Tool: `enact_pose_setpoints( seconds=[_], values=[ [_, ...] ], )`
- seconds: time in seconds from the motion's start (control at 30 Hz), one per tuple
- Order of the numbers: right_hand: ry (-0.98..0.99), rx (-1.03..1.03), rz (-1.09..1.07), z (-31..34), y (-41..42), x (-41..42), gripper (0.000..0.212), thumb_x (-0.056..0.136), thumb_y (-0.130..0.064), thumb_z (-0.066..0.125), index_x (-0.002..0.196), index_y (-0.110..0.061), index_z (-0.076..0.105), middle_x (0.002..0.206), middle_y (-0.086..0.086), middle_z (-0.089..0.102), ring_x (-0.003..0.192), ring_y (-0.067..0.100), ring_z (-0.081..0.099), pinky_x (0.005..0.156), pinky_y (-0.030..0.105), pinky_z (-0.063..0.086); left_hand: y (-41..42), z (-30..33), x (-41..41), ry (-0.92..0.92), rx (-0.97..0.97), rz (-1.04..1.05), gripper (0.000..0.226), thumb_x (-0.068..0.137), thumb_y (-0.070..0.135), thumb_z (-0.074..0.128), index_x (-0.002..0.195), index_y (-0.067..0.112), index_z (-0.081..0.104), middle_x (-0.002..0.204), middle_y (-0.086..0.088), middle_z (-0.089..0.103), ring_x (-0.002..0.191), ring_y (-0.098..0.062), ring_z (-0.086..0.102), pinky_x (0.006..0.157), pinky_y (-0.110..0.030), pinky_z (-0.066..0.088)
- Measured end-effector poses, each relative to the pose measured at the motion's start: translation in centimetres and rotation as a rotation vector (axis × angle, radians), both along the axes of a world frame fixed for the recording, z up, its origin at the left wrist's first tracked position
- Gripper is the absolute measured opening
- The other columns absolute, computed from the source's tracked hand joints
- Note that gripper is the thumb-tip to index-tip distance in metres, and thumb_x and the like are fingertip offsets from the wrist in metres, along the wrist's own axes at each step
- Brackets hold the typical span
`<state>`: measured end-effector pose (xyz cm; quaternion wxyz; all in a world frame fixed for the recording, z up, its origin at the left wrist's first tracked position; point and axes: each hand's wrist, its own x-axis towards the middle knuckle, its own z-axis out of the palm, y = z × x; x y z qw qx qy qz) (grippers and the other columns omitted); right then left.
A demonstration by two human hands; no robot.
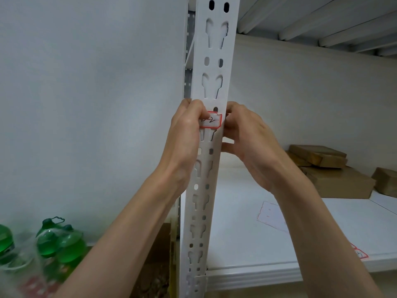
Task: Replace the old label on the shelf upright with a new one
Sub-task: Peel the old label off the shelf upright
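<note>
A white perforated shelf upright (pixel 212 67) runs down the middle of the view. A small white label with a red border and handwriting (pixel 211 122) sits on its front face at hand height. My left hand (pixel 187 134) wraps around the upright's left edge, and its thumb presses on the label's left end. My right hand (pixel 245 138) curls around the upright's right edge, fingertips touching the label's right end. A sheet of label backing (pixel 271 216) lies on the shelf board, and another red-bordered label (pixel 361 253) lies near the board's front right edge.
A white shelf board (pixel 247 244) extends to the right, with several brown cardboard boxes (pixel 335 175) stacked at its back. Green bottles wrapped in plastic (pixel 58 244) stand at the lower left by the white wall. Another shelf's underside (pixel 322 20) is overhead.
</note>
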<state>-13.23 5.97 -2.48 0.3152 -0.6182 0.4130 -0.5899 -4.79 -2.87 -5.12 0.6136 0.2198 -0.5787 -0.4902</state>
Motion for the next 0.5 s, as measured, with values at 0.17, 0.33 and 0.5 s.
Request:
enact_pose_setpoints(
  seconds=[0.17, 0.33, 0.5],
  values=[
    [0.071, 0.019, -0.05, -0.4, -1.3, -0.8, 0.037, 0.104, -0.022, 0.029, 0.106, 0.001, 0.058, 0.104, 0.019, 0.067, 0.097, 0.032, 0.066, 0.083, 0.039, 0.06, 3.8, 1.0, 1.6, -0.021, -0.026, -0.038, 0.08, 0.059, 0.046, 0.053, 0.119, -0.006, 0.052, 0.106, -0.026, 0.064, 0.102, -0.043, 0.064, 0.1, -0.069, 0.044],
    [0.171, -0.021, -0.15, -0.9, -1.9, 0.0, 0.029, 0.102, -0.032, 0.037, 0.103, -0.009, 0.054, 0.104, 0.003, 0.064, 0.1, 0.021, 0.064, 0.093, 0.048, 0.055, 3.6, 0.8, 1.5, -0.026, -0.026, -0.025, 0.042, 0.066, 0.04, 0.053, 0.096, 0.011, 0.052, 0.085, -0.005, 0.057, 0.079, -0.025, 0.055, 0.076, -0.043, 0.05],
    [0.213, -0.082, -0.219, -1.1, -2.1, 0.6, 0.025, 0.102, -0.036, 0.034, 0.092, -0.02, 0.049, 0.082, -0.008, 0.056, 0.073, 0.0, 0.058, 0.071, 0.024, 0.053, 3.7, 0.8, 1.3, 0.018, -0.04, -0.042, 0.029, 0.073, 0.033, 0.048, 0.092, 0.012, 0.051, 0.074, 0.001, 0.059, 0.064, -0.016, 0.058, 0.057, -0.03, 0.046]
  ],
)
